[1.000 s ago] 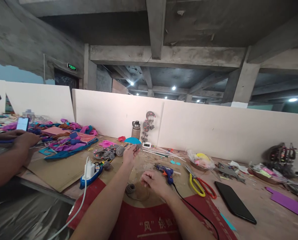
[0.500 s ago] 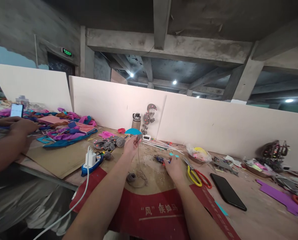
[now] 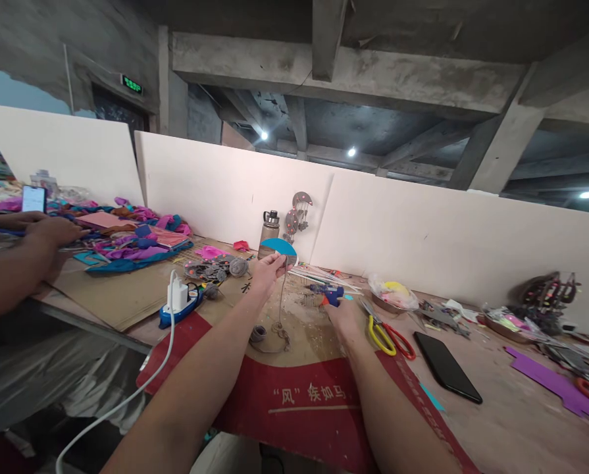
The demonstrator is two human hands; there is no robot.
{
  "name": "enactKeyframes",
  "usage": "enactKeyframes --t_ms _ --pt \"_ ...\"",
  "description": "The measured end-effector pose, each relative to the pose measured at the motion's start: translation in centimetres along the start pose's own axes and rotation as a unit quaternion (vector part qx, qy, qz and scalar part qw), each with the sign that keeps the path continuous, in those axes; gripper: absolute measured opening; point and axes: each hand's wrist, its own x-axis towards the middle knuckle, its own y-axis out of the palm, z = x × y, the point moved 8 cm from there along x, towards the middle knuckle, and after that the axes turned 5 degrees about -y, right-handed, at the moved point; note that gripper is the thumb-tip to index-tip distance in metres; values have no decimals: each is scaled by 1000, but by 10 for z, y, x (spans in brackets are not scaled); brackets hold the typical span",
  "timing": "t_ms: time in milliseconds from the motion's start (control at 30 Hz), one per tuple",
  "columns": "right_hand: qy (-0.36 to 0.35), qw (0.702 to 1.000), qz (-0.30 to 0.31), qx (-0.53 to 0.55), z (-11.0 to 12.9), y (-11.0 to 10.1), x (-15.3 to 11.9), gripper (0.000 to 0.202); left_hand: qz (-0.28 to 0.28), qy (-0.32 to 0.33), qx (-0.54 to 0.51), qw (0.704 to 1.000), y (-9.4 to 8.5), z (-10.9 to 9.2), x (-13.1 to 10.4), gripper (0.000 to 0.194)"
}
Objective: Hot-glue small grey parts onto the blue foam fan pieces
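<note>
Gluing seems the step: the left hand (image 3: 267, 272) pinches a blue disc (image 3: 280, 245), the right hand (image 3: 342, 317) grips a glue gun (image 3: 334, 292), needing steady aim next.

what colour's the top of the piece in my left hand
Blue; the piece shows best in the head view.

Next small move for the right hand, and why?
Probably bring the glue gun toward the blue-and-grey disc: the right hand grips the gun by its handle, while the left hand holds the disc up, with yarn hanging below.
</note>
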Motion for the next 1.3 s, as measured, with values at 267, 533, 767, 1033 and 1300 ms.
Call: enactKeyframes --t_ms 267,533,767,1033,1300 --pt "-37 950 3 311 59 -9 -21 24 15 12 48 999 1 4 1 33" --pt "-102 947 62 298 81 -1 -30 23 50 24 108 993 19 5 -8 30" --pt "-79 957 53 273 79 -2 -31 24 50 27 102 993 24 0 -12 29" --pt "-86 940 -38 326 83 -14 -34 27 41 4 92 995 34 14 -21 28" --pt "52 899 -135 415 43 13 -29 39 -3 34 114 993 43 33 -39 19"
